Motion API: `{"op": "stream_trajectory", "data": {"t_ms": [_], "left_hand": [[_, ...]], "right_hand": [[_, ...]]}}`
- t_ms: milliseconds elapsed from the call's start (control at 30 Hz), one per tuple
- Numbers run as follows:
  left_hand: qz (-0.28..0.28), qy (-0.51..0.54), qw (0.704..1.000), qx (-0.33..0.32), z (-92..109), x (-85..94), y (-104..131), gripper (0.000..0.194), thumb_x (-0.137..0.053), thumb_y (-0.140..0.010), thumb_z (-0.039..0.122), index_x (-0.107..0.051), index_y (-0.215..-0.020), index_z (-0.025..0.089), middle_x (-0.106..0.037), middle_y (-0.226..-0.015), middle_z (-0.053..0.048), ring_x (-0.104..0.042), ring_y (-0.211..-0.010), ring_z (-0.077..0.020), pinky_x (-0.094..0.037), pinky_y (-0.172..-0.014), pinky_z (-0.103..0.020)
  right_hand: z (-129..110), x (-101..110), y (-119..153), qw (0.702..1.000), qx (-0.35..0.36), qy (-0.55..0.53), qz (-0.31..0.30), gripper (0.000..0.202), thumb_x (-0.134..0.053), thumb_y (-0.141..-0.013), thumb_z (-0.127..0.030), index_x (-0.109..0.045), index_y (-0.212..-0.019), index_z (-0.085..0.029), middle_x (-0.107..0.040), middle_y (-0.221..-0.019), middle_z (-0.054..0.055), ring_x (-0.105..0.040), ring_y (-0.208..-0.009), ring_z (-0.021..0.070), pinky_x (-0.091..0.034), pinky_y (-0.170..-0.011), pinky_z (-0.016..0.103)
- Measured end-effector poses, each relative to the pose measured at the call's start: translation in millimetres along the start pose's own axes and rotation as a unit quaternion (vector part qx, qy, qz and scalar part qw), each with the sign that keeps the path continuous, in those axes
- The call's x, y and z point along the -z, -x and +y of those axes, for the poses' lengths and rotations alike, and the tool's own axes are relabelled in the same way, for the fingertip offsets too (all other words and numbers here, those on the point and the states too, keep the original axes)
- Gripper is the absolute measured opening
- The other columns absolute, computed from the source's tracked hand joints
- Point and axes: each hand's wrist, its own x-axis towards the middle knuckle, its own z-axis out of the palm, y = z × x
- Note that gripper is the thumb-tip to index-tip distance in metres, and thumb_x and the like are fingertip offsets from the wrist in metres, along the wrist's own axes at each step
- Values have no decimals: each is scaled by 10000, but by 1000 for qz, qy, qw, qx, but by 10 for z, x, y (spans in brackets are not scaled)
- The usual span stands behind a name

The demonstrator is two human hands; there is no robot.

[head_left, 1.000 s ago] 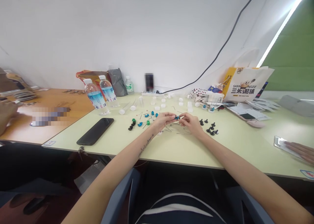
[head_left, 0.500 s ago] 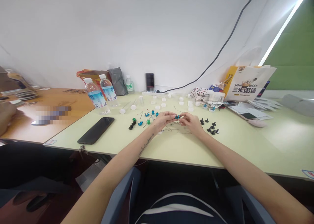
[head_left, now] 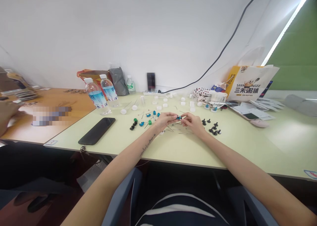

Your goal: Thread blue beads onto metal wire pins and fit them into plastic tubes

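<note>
Over the middle of the pale green table (head_left: 173,150), my left hand (head_left: 165,120) pinches a small blue part (head_left: 178,118) at its fingertips. My right hand (head_left: 193,123) meets it from the other side, thumb and fingers closed at the part's right end; whether a second tiny piece is between them is too small to tell. Left of my hands lie several blue parts (head_left: 154,113), green parts (head_left: 150,122) and a row of black pieces (head_left: 133,125). Several black flanged pieces (head_left: 215,129) are just right of my right hand. Thin metal rods (head_left: 183,133) lie beneath the hands.
A black phone (head_left: 97,131) and two water bottles (head_left: 98,98) stand to the left. White caps (head_left: 165,105) and clear tubes (head_left: 142,101) are spread behind my hands. At the right are a paper bag (head_left: 250,84) and papers (head_left: 267,103). Another person's hand (head_left: 8,117) is far left.
Both hands stay almost in place, with the blue part turned slightly between the fingertips. The other person's hand at the far left has shifted slightly.
</note>
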Motion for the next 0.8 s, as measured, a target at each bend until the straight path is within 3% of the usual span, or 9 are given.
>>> {"op": "stream_trajectory", "data": {"t_ms": [800], "left_hand": [[8, -1, 1000, 3, 1, -11, -3, 160, -717, -661, 137, -647, -791, 74, -675, -791, -73, -657, -778, -151, -463, -912, -309]], "right_hand": [[-17, -3, 3, 1000, -2, -4, 1, 262, -559, -778, -397, -564, -950, -200, -665, -670, 9, -625, -541, 145, -517, -546, 266]]}}
